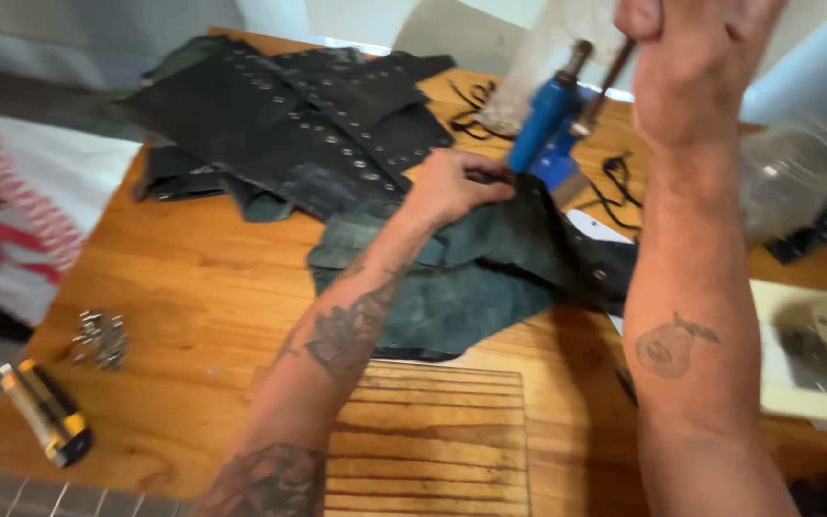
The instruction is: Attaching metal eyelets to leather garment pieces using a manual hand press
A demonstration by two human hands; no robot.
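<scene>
The left hand is pinching the edge of a dark green leather piece with its grip clamped on the material, feeding it under the head of a blue hand press that is standing at the far side of the wooden worktop. The right hand is closed round the press lever above the press, its grip wrapped on the handle (the fingertips are cut off by the frame edge). The leather is lying just in front of the press, spilling towards the person. Left of the press a black eyeleted leather panel is sprawling; much further left, near the worktop's edge, loose metal eyelets and a yellow utility knife are lying. Black laces are trailing just right of the press.

The risk, as I judge it: the left fingertips are sitting very close to the die, so a pull on the lever could nip them, or the leather could slip and the eyelet set off-mark.
</scene>
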